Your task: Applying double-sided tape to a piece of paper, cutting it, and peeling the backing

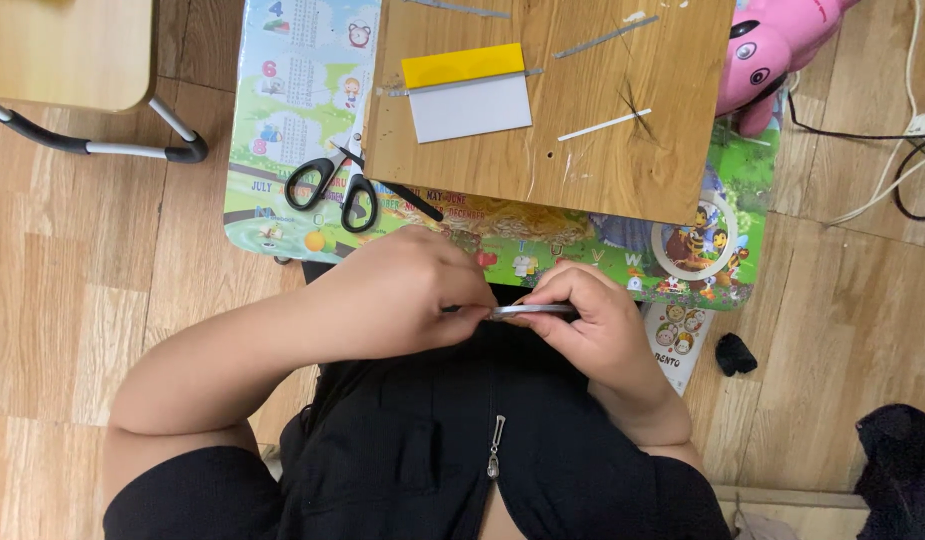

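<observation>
Two hands meeting just above the lap, below the near edge of the tabletop [282,120]. Left hand [397,295] curled narrow, fingertips pinching one end of a thin grey strip [530,311]. Right hand [592,315] folded around the other end, fingers closed over it from above. Strip held level between both, in front of a black zipped top [482,440]. On the colourful printed tabletop, a wooden board [602,150] carrying a yellow and white card [467,92] and several thin strips, some grey, one white [602,125]. Black-handled scissors [332,185] lying shut just left of the board, touching its edge. Pink plush toy [772,45] at the board's far right corner. Pale cables [902,170] on the wooden floor, well apart to the right.
</observation>
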